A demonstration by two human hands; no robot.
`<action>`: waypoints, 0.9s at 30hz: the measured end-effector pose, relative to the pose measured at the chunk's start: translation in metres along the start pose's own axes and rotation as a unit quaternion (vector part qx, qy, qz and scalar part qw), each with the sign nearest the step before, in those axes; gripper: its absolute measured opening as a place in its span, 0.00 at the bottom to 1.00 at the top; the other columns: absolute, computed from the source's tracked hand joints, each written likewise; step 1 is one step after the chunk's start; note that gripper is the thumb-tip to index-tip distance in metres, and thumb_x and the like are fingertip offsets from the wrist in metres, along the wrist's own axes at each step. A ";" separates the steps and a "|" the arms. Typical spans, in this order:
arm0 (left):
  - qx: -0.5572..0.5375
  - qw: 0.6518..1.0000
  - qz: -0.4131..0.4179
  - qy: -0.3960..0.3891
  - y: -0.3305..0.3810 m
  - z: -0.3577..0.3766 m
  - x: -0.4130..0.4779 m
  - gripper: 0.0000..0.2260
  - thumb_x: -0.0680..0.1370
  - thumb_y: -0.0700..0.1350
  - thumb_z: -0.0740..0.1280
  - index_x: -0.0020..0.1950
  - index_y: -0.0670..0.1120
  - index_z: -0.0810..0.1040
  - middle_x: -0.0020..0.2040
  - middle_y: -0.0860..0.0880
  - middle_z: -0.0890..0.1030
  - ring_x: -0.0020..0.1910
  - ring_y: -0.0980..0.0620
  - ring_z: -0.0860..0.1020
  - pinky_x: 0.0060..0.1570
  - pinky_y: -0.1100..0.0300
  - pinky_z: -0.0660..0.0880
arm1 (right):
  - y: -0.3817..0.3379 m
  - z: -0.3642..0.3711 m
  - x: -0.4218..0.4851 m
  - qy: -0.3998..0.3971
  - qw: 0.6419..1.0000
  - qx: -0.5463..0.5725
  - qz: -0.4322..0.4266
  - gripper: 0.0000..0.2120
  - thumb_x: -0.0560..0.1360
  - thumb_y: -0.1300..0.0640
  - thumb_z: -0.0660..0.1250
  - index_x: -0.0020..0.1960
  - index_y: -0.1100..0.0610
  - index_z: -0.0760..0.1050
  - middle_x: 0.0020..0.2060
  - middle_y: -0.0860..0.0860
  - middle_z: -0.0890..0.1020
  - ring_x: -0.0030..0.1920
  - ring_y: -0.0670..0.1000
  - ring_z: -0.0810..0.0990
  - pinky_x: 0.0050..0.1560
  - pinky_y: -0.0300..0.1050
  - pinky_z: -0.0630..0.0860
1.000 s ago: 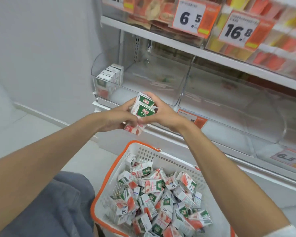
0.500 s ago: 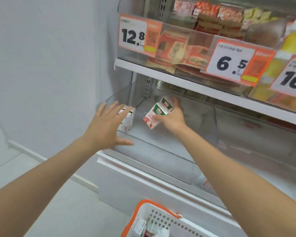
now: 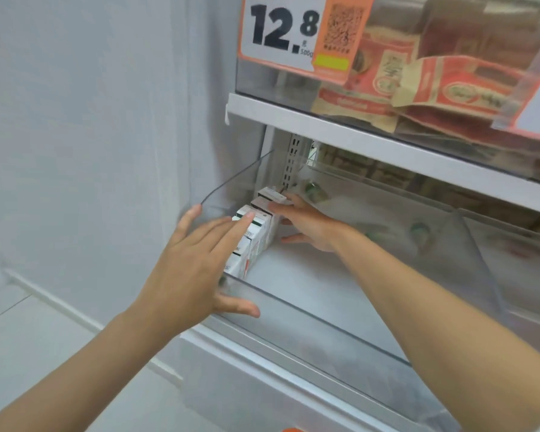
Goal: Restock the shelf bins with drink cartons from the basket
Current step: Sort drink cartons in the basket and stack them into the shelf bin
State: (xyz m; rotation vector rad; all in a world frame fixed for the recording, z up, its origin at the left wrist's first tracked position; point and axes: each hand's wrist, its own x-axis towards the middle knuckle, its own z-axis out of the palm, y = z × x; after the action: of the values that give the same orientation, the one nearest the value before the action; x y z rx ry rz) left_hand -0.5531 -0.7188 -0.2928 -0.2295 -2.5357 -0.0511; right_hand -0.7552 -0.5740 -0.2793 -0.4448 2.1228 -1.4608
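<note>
right hand now against carton row | left hand closer, spread

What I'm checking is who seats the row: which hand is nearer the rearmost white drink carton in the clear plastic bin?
Right. The right hand is inside the clear plastic bin, fingers against the rearmost white drink carton; the left hand is over the front cartons.

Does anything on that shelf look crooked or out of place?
Only the rearmost carton in the row: it sits tilted, while the cartons in front stand upright and flush. The right hand appears to touch it. Nothing looks spilled or damaged.
</note>
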 end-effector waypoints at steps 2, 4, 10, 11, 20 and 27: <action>-0.003 1.000 -0.001 0.001 0.000 -0.001 -0.001 0.54 0.61 0.78 0.57 0.74 0.40 0.66 0.61 0.47 0.79 0.63 0.47 0.76 0.75 0.46 0.50 | 0.005 0.001 -0.002 -0.016 0.998 0.056 0.023 0.33 0.74 0.45 0.71 0.73 0.43 0.59 0.68 0.48 0.72 0.67 0.56 0.71 0.55 0.56 0.81; -0.007 1.000 -0.001 0.002 0.001 -0.001 -0.001 0.53 0.61 0.78 0.58 0.74 0.41 0.67 0.61 0.47 0.79 0.62 0.48 0.76 0.75 0.47 0.49 | 0.008 0.007 -0.003 -0.023 0.995 0.094 0.025 0.33 0.73 0.46 0.71 0.73 0.44 0.58 0.67 0.51 0.74 0.65 0.57 0.74 0.52 0.56 0.82; -0.013 1.000 0.004 0.011 0.002 -0.001 0.000 0.52 0.61 0.77 0.59 0.73 0.41 0.68 0.59 0.50 0.80 0.59 0.50 0.77 0.75 0.48 0.48 | 0.007 0.021 0.000 0.042 0.998 0.052 0.009 0.25 0.73 0.44 0.68 0.65 0.48 0.64 0.58 0.49 0.76 0.53 0.45 0.77 0.52 0.57 0.82; -0.012 1.000 0.006 0.014 0.002 -0.001 0.000 0.52 0.62 0.77 0.59 0.73 0.41 0.68 0.58 0.50 0.80 0.58 0.50 0.78 0.75 0.48 0.48 | 0.008 0.020 0.001 0.043 0.998 0.048 0.010 0.25 0.73 0.44 0.68 0.65 0.49 0.64 0.58 0.49 0.76 0.53 0.46 0.77 0.51 0.56 0.82; -0.009 0.999 0.020 0.036 0.000 0.004 -0.001 0.50 0.62 0.77 0.59 0.72 0.41 0.70 0.57 0.49 0.81 0.56 0.48 0.80 0.75 0.48 0.48 | 0.017 0.016 0.000 -0.012 0.997 0.080 -0.006 0.23 0.75 0.43 0.68 0.67 0.42 0.67 0.60 0.44 0.79 0.58 0.46 0.79 0.51 0.46 0.81; 0.011 1.000 0.016 0.000 0.003 -0.008 -0.003 0.46 0.61 0.74 0.64 0.67 0.40 0.75 0.58 0.46 0.81 0.57 0.45 0.79 0.74 0.45 0.50 | 0.003 0.020 -0.045 0.041 0.995 -0.095 -0.008 0.44 0.73 0.36 0.66 0.79 0.47 0.46 0.73 0.41 0.63 0.67 0.46 0.69 0.64 0.46 0.73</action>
State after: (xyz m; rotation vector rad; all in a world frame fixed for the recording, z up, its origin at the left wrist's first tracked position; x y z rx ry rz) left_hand -0.5462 -0.7170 -0.2881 -0.2621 -2.5314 -0.0092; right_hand -0.7071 -0.5637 -0.2773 -0.4797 2.3397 -1.3111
